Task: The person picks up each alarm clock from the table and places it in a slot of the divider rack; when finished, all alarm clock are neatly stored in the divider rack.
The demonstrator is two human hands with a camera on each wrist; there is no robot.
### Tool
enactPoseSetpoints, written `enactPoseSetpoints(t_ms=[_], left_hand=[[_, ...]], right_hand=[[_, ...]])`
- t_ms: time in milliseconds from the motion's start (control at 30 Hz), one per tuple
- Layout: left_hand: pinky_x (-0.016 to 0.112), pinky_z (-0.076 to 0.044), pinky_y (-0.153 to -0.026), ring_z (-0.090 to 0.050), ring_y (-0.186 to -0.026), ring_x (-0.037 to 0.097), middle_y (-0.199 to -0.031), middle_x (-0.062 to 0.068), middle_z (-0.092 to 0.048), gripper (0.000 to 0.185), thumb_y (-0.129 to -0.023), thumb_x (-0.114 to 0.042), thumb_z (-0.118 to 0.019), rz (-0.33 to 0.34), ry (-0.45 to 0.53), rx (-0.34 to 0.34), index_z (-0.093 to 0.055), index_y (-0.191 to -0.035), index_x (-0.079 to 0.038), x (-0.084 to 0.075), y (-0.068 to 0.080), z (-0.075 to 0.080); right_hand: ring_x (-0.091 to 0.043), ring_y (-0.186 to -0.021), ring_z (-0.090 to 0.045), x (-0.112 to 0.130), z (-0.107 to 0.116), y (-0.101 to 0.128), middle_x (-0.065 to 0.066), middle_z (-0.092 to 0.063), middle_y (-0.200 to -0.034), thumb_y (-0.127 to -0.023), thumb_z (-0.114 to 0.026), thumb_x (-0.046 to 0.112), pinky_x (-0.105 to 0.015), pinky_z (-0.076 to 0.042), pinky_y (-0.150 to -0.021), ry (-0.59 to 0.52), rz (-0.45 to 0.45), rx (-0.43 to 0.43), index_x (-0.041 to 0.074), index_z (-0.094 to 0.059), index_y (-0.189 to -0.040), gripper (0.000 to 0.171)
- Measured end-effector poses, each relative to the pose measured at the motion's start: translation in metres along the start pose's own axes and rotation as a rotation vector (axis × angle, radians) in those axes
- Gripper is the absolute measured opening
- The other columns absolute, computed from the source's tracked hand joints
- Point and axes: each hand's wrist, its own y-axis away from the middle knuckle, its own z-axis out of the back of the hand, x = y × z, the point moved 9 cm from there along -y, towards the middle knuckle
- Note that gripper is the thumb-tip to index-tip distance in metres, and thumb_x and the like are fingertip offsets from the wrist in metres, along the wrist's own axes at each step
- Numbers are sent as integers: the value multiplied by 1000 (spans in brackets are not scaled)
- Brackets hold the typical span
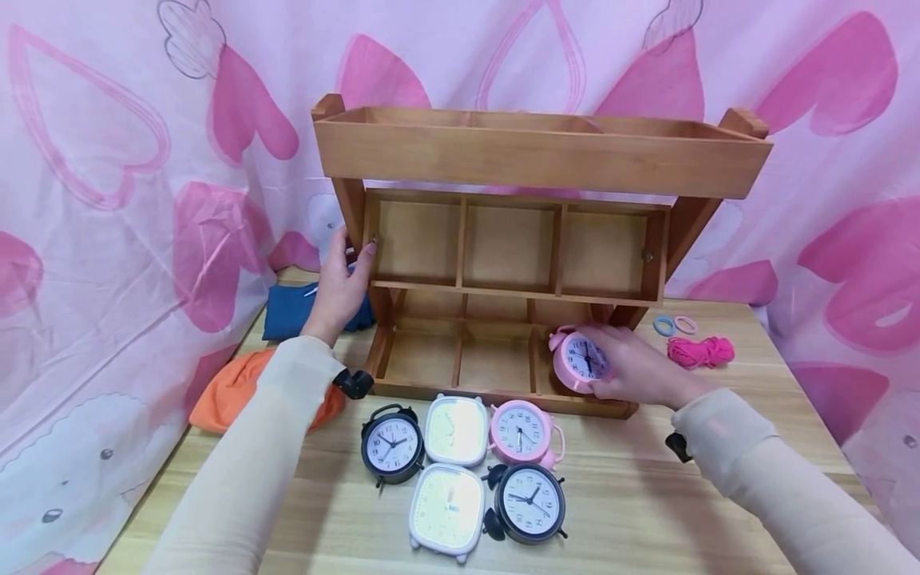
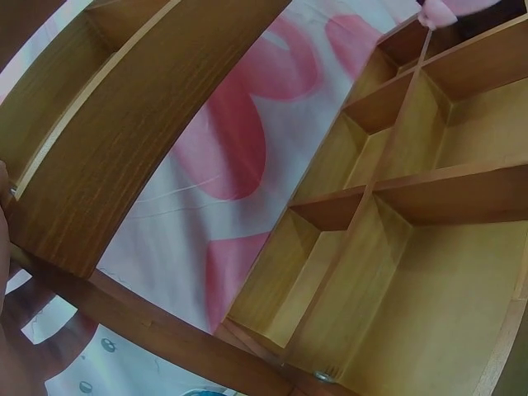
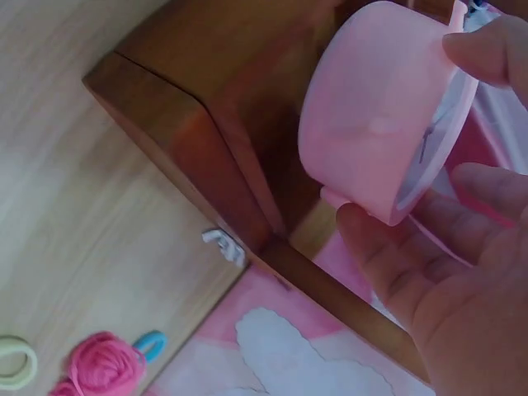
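The right hand is pinching a round pink alarm clock, white-faced with dark hands and small top bells, holding it upright at the rightmost bottom compartment of the wooden shelf. The left hand, fingers fairly straight, is resting against the shelf's left upright.

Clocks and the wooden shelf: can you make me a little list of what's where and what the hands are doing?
Right hand: holds pink clock at the shelf's bottom right compartment
Left hand: rests on wooden shelf, left side
Clocks on table: five; two black, two white, one pink
Right of shelf: hair ties, pink string
Left of shelf: blue cloth, orange cloth
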Motion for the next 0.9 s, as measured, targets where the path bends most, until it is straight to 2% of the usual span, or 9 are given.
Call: enactPoseSetpoints(t_ms=[200, 533, 900], left_hand=[[55, -43, -108, -41, -139, 30, -155, 6, -36, 65, -100, -54, -45, 19, -17, -1, -21, -154, -27, 3, 1, 0], [54, -42, -109, -40, -140, 29, -156, 4, -35, 65, -99, -55, -44, 29, -22, -5, -20, -154, -29, 3, 2, -1], [55, -42, -108, -39, -141, 28, -156, 3, -34, 65, -99, -56, -45, 41, -13, -3, -20, -154, -31, 3, 2, -2]], right_hand=[[-36, -111, -58, -4, -14, -5, -17, -61, -123, -73, -84, 32, -54, -50, -97, 12, -1, -3, 2, -50, -138, 79], [-38, -116, -57, -14, -36, -8, -19, -59, -129, -73, -83, 26, -57, -47, -101, 9, -59, 62, 4, -52, -137, 74], [-36, -111, -58, -21, -40, -6, -19, -60, -126, -79, -82, 27, -56, -50, -97, -10, -81, 90, 5, -55, -135, 66]])
